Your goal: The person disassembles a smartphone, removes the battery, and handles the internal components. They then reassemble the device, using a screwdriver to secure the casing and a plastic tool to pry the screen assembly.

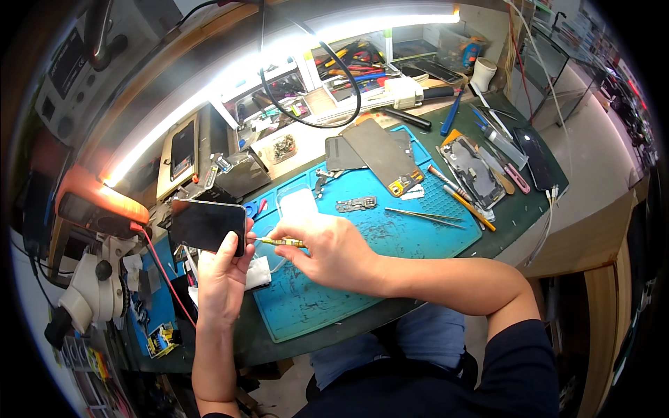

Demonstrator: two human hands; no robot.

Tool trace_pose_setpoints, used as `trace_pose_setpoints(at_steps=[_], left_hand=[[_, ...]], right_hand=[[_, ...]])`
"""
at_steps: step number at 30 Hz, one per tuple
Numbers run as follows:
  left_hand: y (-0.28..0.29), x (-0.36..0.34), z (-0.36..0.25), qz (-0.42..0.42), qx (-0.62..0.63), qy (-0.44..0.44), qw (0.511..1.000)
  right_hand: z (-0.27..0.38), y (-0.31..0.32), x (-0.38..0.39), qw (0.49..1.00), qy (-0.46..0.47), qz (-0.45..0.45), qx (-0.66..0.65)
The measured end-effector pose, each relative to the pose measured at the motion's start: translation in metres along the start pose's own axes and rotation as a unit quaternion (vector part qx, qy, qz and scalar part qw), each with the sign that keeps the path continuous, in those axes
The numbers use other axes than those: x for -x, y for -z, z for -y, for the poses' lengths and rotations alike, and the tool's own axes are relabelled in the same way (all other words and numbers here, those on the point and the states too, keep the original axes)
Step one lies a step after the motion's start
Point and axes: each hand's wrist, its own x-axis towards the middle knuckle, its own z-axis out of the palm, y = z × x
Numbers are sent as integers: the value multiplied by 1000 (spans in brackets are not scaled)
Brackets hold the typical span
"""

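My left hand (224, 275) is closed around a smartphone (207, 225) with a dark screen, held up over the left part of the bench. Between the thumb and fingers of my right hand (341, 254) is a small screwdriver (284, 242) with a yellowish handle. Its thin tip meets the phone's lower edge beside my left fingers; the exact contact point is too small to tell. Below both hands spreads a blue repair mat (306, 306). A clear plastic box (296, 198) lies just beyond my right hand, and a small phone circuit part (356, 204) rests farther right.
Tweezers (425, 217), a removed phone screen (383, 155) and an opened phone frame (474, 171) lie on the mat's right side. An orange multimeter (101, 205) with a red lead stands left. A black cable loop (359, 104) hangs over the back, near a bright lamp tube (390, 22).
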Motion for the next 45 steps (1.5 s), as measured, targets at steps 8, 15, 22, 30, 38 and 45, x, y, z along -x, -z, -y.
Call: trace_pose_setpoints(at_steps=[8, 15, 22, 30, 38, 45], left_hand=[[10, -2, -2, 10, -13, -7, 1000], [6, -2, -6, 25, -9, -10, 1000], [6, -1, -8, 28, -8, 2, 1000], [6, -1, -7, 34, -12, -5, 999], [5, 2, -9, 23, -28, -31, 999], [5, 1, -8, 31, -24, -37, 999]], right_hand=[[3, 4, -7, 992, -87, 60, -63], [9, 12, -12, 952, -228, 148, -141], [4, 9, -13, 933, -253, 146, -210], [3, 6, -14, 915, -288, 169, -228], [4, 9, -16, 911, -281, 175, -244], [-6, 1, -11, 937, -208, 124, -253]])
